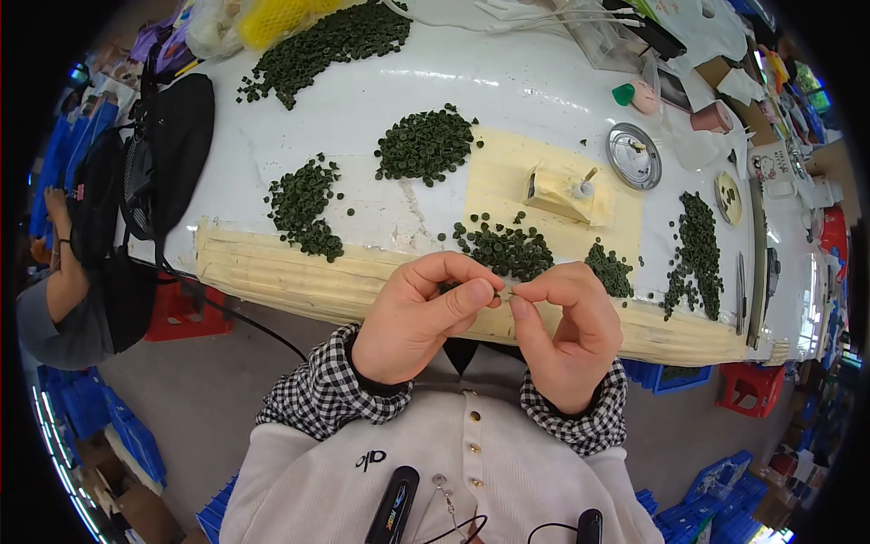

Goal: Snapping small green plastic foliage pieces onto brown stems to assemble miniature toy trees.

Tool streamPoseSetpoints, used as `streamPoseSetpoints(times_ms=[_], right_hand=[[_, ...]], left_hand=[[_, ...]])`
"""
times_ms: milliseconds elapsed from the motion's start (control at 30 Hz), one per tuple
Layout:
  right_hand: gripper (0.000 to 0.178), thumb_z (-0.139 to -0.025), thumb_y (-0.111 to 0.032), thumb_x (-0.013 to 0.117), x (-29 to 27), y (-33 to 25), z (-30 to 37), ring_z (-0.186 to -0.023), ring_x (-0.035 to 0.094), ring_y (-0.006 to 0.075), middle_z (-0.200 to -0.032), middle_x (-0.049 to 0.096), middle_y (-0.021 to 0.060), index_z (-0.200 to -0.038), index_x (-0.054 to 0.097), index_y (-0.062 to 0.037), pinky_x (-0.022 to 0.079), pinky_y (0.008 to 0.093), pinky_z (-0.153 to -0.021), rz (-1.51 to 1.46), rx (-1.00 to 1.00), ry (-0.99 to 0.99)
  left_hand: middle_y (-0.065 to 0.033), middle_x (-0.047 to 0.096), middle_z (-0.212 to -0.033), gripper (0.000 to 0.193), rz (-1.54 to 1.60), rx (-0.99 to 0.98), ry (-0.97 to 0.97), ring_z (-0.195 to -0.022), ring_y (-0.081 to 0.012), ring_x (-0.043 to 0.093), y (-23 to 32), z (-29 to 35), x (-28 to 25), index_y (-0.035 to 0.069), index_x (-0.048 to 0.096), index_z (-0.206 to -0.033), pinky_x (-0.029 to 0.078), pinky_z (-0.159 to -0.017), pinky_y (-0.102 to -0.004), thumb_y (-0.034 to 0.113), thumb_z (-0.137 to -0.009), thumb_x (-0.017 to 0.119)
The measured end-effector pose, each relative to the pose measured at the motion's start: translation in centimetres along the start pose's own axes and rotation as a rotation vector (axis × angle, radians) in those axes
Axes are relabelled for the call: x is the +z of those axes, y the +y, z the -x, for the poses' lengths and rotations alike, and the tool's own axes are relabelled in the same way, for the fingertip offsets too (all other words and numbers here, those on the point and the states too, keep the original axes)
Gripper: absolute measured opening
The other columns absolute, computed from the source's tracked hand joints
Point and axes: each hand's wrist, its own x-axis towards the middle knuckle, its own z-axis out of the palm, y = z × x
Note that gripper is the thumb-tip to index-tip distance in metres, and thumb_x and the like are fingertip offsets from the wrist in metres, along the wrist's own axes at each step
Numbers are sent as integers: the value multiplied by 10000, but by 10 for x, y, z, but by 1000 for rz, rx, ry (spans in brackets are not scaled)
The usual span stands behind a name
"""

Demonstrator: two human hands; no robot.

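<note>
My left hand point(426, 317) and my right hand point(573, 334) meet at the table's front edge, fingertips almost touching. Thumb and forefinger of the left are pinched around a tiny dark piece, mostly hidden by the fingertips. The right thumb and forefinger also pinch together, on something too small to make out. Just beyond the fingers lies a pile of small dark green cap-like pieces point(509, 254). A smaller green pile point(609, 272) sits beyond the right hand. Behind them, a tape-covered block point(560, 195) with a short upright peg rests on a yellowish sheet point(507, 163).
More green piles lie left point(304, 208), centre point(424, 147), far left point(335, 45) and right point(696, 249). A round metal dish point(633, 156) stands right of the block. A black bag point(177, 172) occupies the left edge. Red stools point(186, 313) and blue crates stand below. Another person's arm point(63, 254) shows left.
</note>
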Motion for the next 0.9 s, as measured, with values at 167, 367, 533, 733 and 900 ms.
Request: streamPoseSetpoints(times_ms=[167,367,533,733,900], right_hand=[[200,-664,78,686,6,-2,1,-677,575,216,-785,601,100,-836,625,-4,457,276,-596,84,-59,11],[222,-643,73,698,9,-4,1,-687,576,212,-809,606,85,-841,638,-8,464,287,-592,203,-200,23],[271,-630,59,716,10,-2,1,-708,578,207,-818,608,62,-884,659,-18,470,287,-601,364,-395,24],[253,-623,64,728,1,2,4,-697,561,195,-809,582,75,-844,642,-25,453,282,-606,100,-202,-50],[246,-638,73,727,0,1,6,-714,560,207,-806,569,82,-840,618,-16,455,285,-624,83,-161,-57]], left_hand=[[-8,598,-788,114,-12,51,28,-537,-21,341,-5,0,-1,-2,613,-953,272,-468,-174,89,-888,590],[-6,589,-793,132,99,-41,24,-556,-27,359,-4,1,3,8,603,-963,288,-486,-170,120,-913,557],[7,556,-779,166,259,-211,16,-584,-35,370,5,3,8,22,593,-948,303,-504,-172,171,-940,519],[40,477,-708,180,195,-314,-76,-580,-28,355,5,3,6,45,576,-871,292,-500,-173,209,-934,537],[37,488,-700,165,30,-221,-52,-573,-38,351,3,3,6,42,559,-855,296,-508,-188,187,-931,537]])
